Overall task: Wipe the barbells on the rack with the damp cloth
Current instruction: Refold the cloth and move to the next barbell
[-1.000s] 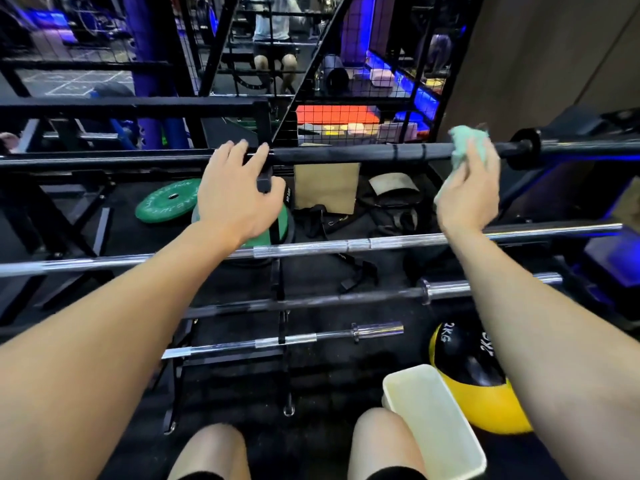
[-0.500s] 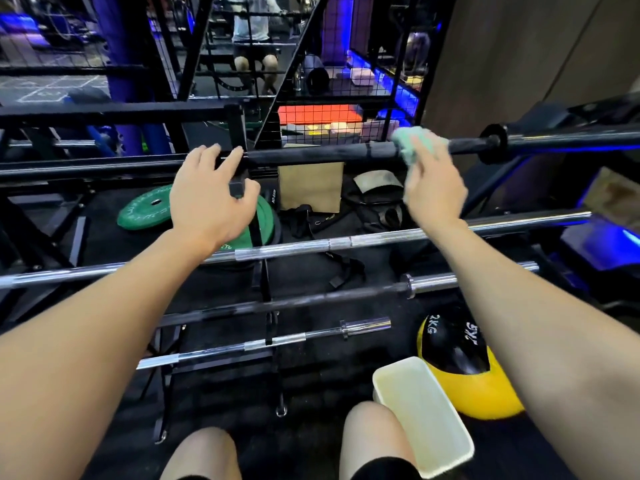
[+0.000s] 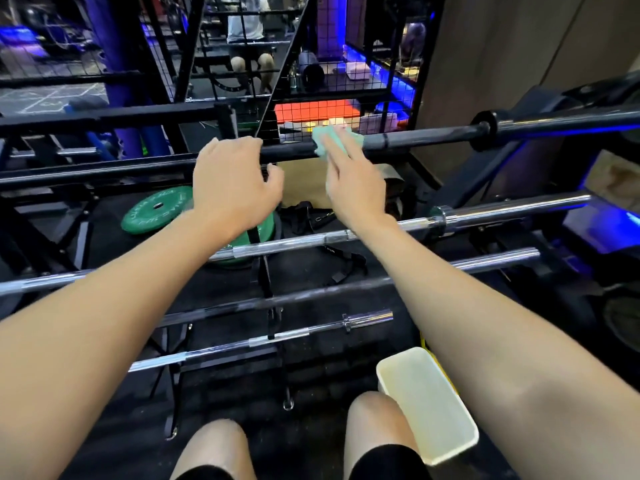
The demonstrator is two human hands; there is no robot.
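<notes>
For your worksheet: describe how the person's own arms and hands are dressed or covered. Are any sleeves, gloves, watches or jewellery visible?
Both forearms are bare from the frame edge to the wrist, with no sleeves in view. The left hand and right hand wear no gloves, and no watch, bracelet or ring can be seen. Dark shorts hems show at the knees below.

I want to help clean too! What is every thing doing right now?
Left hand: grips the top black barbell.
Right hand: presses the cloth on that bar.
Cloth: bunched, wrapped on the bar.
Top black barbell: lying level on the rack.
White tub: upright on the floor, open.
</notes>
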